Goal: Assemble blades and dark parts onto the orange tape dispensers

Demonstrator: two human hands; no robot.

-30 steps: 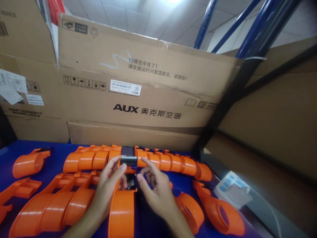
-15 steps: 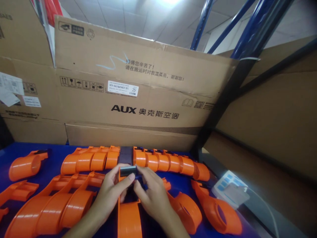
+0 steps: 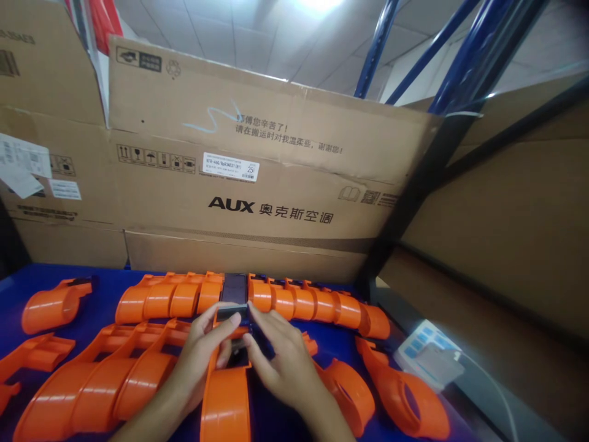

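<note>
In front of me is an orange plastic tape dispenser (image 3: 226, 399) with a dark strip (image 3: 232, 313) across its far end. My left hand (image 3: 209, 341) grips the head of it from the left, thumb lying over the dark strip. From the right, my right hand (image 3: 276, 350) has its index finger and thumb at the edge of the same head; its other fingers are hidden. Just beyond stands a dark block (image 3: 234, 288) between rows of similar dispensers. To my left lies a nested row of dispensers (image 3: 103, 393).
A far row of dispensers (image 3: 324, 304) runs along the blue surface (image 3: 276, 423). Loose ones (image 3: 409, 393) lie at the right, beside a white box with blue patches (image 3: 427, 350) and a cable. Cardboard (image 3: 276, 245) walls the back; a dark rack post (image 3: 400, 202) rises at right.
The held dispenser has shifted a little left and turned slightly. My right fingers now sit at its right edge, less over the dark strip. The view has moved slightly.
</note>
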